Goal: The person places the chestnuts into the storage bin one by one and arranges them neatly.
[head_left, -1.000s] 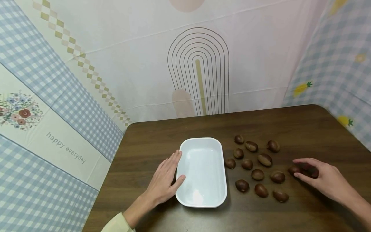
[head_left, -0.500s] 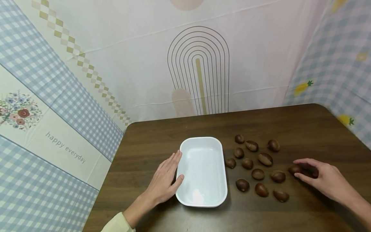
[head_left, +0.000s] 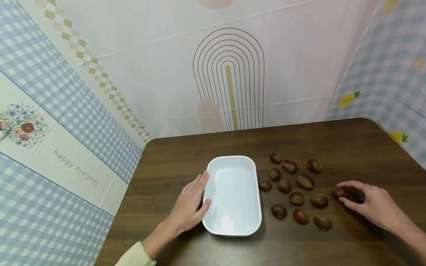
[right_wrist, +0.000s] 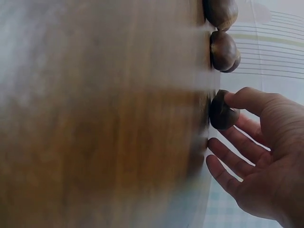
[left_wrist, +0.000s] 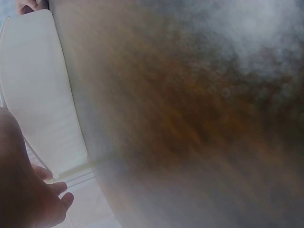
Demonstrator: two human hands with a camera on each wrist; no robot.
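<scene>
Printed cloths (head_left: 159, 92) behind and beside a dark table (head_left: 179, 155)

The back cloth (head_left: 299, 66) shows a lined arch (head_left: 230, 87). The left cloth (head_left: 26, 55) has blue checks, a bouquet (head_left: 23, 127) and "happy everyday" (head_left: 75, 167); the right cloth (head_left: 382, 81), checks and yellow fruit (head_left: 347, 100).

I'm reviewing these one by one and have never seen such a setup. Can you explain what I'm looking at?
There is no machine here: a person works with two bare hands. The wide picture comes from a camera worn on the head, looking forward and down. The two smaller ones come from cameras on the wrists, so the brown table looks tilted and blurred there. On it are a white dish and, to its right, scattered chestnuts. The left hand rests against the dish's left side. The right hand pinches one outer chestnut between thumb and fingers.
</scene>
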